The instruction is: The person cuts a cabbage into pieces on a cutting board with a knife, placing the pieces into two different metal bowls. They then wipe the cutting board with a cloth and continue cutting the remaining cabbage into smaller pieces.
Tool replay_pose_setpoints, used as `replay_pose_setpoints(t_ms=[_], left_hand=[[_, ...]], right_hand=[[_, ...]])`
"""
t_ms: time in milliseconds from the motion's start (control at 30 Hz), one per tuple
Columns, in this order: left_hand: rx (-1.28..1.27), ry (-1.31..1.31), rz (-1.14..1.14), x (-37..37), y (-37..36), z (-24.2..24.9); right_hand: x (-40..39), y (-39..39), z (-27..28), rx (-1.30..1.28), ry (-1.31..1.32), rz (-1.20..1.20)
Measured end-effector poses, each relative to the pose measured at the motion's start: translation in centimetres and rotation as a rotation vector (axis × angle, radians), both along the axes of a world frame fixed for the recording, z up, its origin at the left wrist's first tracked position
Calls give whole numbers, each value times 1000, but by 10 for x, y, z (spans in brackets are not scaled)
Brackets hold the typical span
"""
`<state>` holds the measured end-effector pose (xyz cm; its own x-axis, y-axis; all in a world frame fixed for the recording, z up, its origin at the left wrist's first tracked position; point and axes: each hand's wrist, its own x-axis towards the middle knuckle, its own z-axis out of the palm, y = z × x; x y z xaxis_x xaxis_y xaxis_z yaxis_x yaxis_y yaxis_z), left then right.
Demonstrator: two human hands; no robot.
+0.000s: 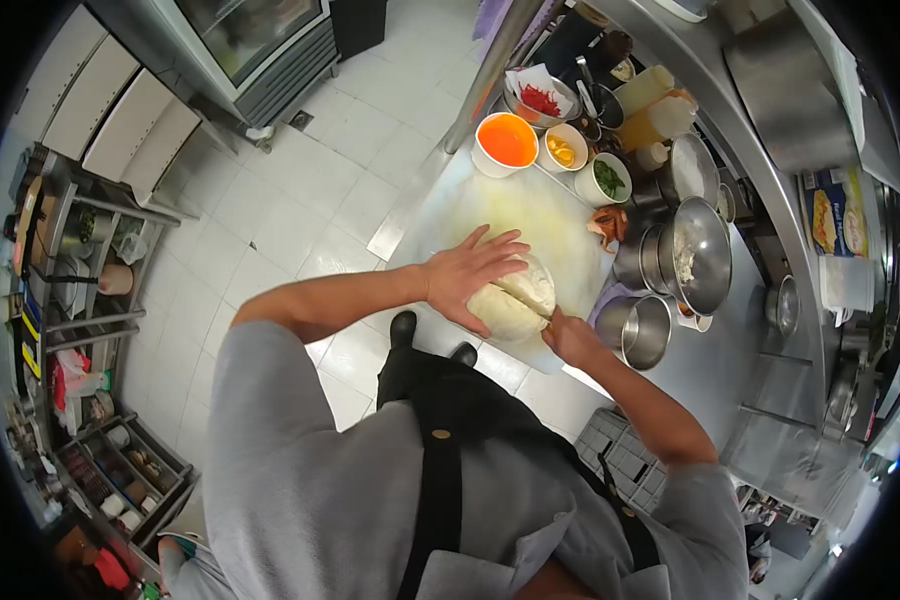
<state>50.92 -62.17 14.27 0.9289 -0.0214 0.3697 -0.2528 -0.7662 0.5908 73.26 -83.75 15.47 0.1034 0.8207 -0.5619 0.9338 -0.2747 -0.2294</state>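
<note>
A pale, round food item, like a cabbage or dough, lies near the front edge of the white cutting board, with a dark cut line across it. My left hand rests on its left side, fingers spread. At its right edge my right hand is closed round a handle, apparently a knife's; the blade seems to be in the cut and is mostly hidden.
Behind the board stand an orange-filled container, a yellow-filled cup and a cup of green leaves. Browned food lies at the right, beside metal bowls and a steel pot.
</note>
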Motion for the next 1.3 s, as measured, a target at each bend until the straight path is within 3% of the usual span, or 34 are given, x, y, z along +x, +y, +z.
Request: replay_pose_setpoints(t_ms=[333, 400, 467, 667, 833, 967, 1100, 1267, 1300], left_hand=[[-122, -25, -14, -8, 8, -18], [-259, -156, -40, -2, -1, -42], [-279, -260, -27, 14, 16, -46], [-203, -125, 26, -6, 3, -33], [-137, 32, 39, -13, -7, -18], [-162, 75, 58, -10, -12, -7], [-171, 41, 104, -6, -24, -9], [-197, 169, 203, 20, -28, 13], [-198, 162, 222, 29, -24, 8]], right_hand=[[3, 9, 17, -39, -89, 73], [12, -7, -32, -102, -65, 113], [31, 9, -42, -62, -97, 117], [14, -4, -13, 11, -150, 17], [31, -71, 8, -1, -219, -54], [31, -166, 33, 133, -218, -248], [-13, -255, 32, 287, -158, -619], [-58, -184, -11, 580, -74, -852], [-54, -160, -27, 519, -107, -871]])
